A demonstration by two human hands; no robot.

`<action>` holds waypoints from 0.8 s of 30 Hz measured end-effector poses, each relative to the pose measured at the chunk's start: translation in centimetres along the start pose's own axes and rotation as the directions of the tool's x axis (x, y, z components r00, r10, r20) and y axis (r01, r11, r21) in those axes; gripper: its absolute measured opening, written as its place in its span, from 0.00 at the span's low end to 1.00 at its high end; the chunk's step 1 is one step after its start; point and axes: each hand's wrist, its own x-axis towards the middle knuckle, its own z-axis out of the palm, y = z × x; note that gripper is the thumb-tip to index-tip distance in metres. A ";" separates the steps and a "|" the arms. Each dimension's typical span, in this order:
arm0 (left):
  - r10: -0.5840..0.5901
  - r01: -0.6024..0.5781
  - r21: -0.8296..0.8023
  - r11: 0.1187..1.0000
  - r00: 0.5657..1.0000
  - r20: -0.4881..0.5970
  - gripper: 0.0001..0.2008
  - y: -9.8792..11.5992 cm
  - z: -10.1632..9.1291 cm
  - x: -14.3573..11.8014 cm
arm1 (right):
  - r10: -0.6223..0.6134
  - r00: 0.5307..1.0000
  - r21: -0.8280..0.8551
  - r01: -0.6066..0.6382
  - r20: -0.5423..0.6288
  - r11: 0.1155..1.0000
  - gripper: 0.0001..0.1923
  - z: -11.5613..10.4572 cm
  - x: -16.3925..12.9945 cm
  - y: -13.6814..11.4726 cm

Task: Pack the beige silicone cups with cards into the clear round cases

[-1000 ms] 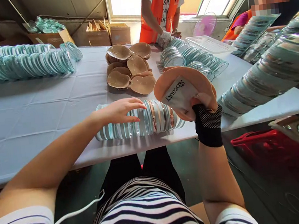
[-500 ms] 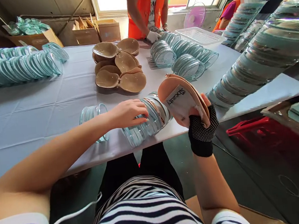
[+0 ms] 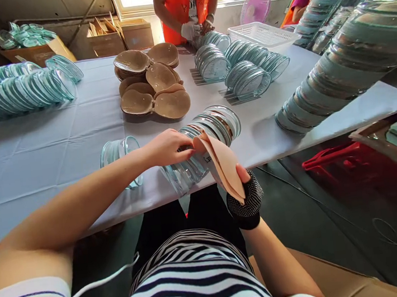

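Note:
My right hand (image 3: 245,200), in a black dotted fingerless glove, grips the lower end of a folded beige stick-on bra (image 3: 226,162). Its cups lie against each other, edge-on to me, with part of a printed label showing on the near side. My bare left hand (image 3: 170,147) has its thumb and fingers closed at the bra's upper edge; the fingertips are partly hidden. Under and behind both hands lies a row of clear plastic shells (image 3: 183,174) at the table's front edge. A shorter stack of clear shells (image 3: 116,153) stands beside my left forearm.
Glossy brown bra cups (image 3: 172,105) lie piled mid-table. More clear shells (image 3: 248,81) lie beyond, near a white basket (image 3: 263,35). Tall leaning shell stacks (image 3: 332,68) rise at right; long rows (image 3: 19,96) lie at left. A co-worker in an orange vest (image 3: 175,14) stands opposite.
My right hand has brought the bra left and down, turning it from label-facing to edge-on. My left hand's fingers have closed at its upper edge. The co-worker's hands have drawn together.

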 end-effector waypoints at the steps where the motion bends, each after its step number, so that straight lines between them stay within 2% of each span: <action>1: -0.004 0.003 -0.035 0.999 0.999 -0.038 0.10 0.0 0.0 -0.1 | -0.022 1.000 -0.026 0.022 0.004 0.999 0.25 0.0 -0.2 0.0; 3: -0.003 -0.009 -0.091 0.996 0.991 -0.134 0.07 0.1 0.0 -0.3 | -0.091 0.996 -0.060 0.092 0.011 0.994 0.23 -0.1 -0.4 -0.1; 6: -0.002 -0.047 -0.169 0.984 0.960 -0.279 0.02 0.3 0.2 -0.4 | -0.156 0.987 -0.020 0.156 0.028 0.988 0.23 -0.9 0.3 -0.7; 7: -0.031 -0.039 -0.212 0.977 0.948 -0.318 0.03 0.3 0.3 -0.4 | -0.157 0.987 -0.004 0.158 0.042 0.988 0.23 -1.4 0.8 -1.0; 8: -0.092 -0.004 -0.273 0.962 0.936 -0.339 0.07 0.3 0.3 -0.3 | -0.154 0.986 0.005 0.154 0.071 0.988 0.24 -2.0 1.5 -1.3; 10: -0.279 0.124 -0.436 0.891 0.908 -0.311 0.17 0.1 0.3 0.0 | -0.148 0.974 -0.005 0.151 0.174 0.989 0.23 -3.3 3.3 -2.1; 12: -0.423 0.233 -0.580 0.781 0.880 -0.216 0.23 -0.1 0.3 0.2 | -0.150 0.941 -0.032 0.167 0.302 0.985 0.24 -4.3 5.2 -2.7; 14: -0.463 0.257 -0.674 0.692 0.875 -0.142 0.25 -0.2 0.2 0.4 | -0.156 0.897 -0.046 0.191 0.414 0.980 0.25 -4.3 7.2 -3.1; 17: -0.456 0.243 -0.733 0.635 0.884 -0.103 0.25 -0.4 0.0 0.5 | -0.168 0.816 -0.041 0.228 0.553 0.973 0.29 -2.6 9.7 -3.4; 19: -0.431 0.271 -0.684 0.678 0.900 -0.070 0.28 -0.4 -0.2 0.4 | -0.131 0.791 -0.106 0.240 0.597 0.965 0.29 -1.2 10.6 -3.8; 21: -0.384 0.295 -0.561 0.773 0.923 -0.043 0.36 -0.4 -0.4 0.1 | -0.073 0.797 -0.216 0.249 0.600 0.944 0.27 -0.4 10.8 -4.4; 24: -0.321 0.312 -0.340 0.887 0.947 0.030 0.49 -0.1 -0.8 -0.1 | -0.040 0.807 -0.310 0.271 0.589 0.911 0.29 -0.8 9.9 -5.2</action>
